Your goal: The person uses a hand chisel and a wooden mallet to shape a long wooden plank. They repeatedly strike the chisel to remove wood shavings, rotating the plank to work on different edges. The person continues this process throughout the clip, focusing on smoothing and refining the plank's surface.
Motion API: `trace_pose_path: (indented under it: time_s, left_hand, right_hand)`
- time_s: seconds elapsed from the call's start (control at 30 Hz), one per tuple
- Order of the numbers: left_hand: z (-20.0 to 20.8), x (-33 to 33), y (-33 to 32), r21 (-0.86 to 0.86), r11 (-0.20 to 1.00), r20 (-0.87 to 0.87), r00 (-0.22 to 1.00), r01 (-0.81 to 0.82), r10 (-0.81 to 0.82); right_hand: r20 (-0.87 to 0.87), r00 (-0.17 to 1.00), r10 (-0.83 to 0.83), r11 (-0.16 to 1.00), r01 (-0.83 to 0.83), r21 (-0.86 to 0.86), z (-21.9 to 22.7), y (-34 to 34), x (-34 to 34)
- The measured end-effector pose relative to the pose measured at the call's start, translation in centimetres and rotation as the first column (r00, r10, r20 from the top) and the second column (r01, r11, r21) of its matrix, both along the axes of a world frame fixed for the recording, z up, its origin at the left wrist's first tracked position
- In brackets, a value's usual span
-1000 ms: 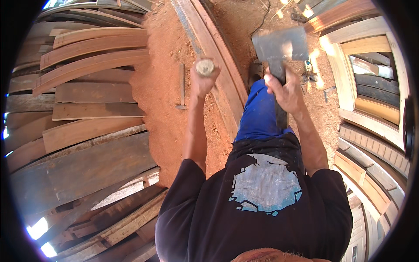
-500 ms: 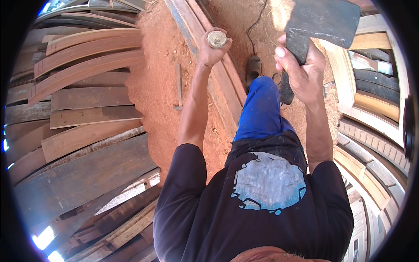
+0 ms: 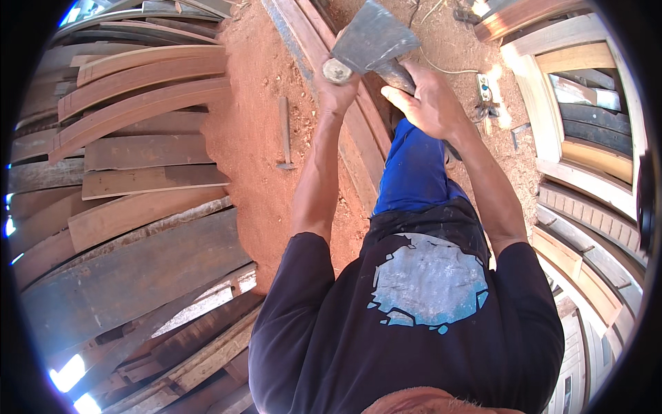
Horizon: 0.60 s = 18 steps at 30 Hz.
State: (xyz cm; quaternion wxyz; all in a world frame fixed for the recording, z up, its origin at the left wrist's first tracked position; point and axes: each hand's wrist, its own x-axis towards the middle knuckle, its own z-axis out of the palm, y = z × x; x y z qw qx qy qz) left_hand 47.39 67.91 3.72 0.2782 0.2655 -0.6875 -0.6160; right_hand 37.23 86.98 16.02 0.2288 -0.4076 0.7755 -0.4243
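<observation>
My left hand (image 3: 336,98) is closed around a round wooden stick (image 3: 336,71), its pale cut end facing up. My right hand (image 3: 434,102) grips the handle of a hatchet with a broad, dark, scuffed metal head (image 3: 376,38). The hatchet head lies right beside the stick's end and overlaps it in the view; whether the two touch, I cannot tell. The stick's lower length is hidden behind my left hand and forearm.
Long wooden beams (image 3: 362,148) run over the sandy ground under my hands. A hammer (image 3: 285,131) lies on the sand at left. Stacked boards (image 3: 148,155) line the left side. At right are a power outlet block (image 3: 485,88) with a cord and wooden frames (image 3: 541,103).
My right hand has swung the hatchet down and left, from the upper right to beside the stick. My left hand still holds the stick and has shifted only slightly.
</observation>
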Motion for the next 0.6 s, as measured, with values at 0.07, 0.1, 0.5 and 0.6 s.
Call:
trace_pose_path:
  time_s: [0.07,0.1,0.5,0.6]
  left_hand:
    - [-0.8,0.1,-0.7,-0.028,0.996,0.004,0.996,-0.085,0.085]
    - [-0.2,0.3,-0.5,-0.044,0.999,0.030,0.999,-0.030,0.031]
    - [1.9,2.4,3.2,-0.372,0.886,-0.088,0.940,0.276,-0.330]
    - [1.2,4.0,4.3,-0.255,0.911,0.130,0.945,0.325,-0.301]
  right_hand:
    - [0.087,0.995,-0.053,0.997,0.058,-0.059,2.0,0.5,0.5]
    - [0.106,0.993,-0.055,0.996,0.062,-0.062,3.4,0.9,0.5]
    - [-0.245,0.964,0.108,0.988,-0.077,0.133,-1.0,1.9,1.6]
    - [-0.271,0.952,0.141,0.982,-0.098,0.164,-2.9,3.2,1.4]
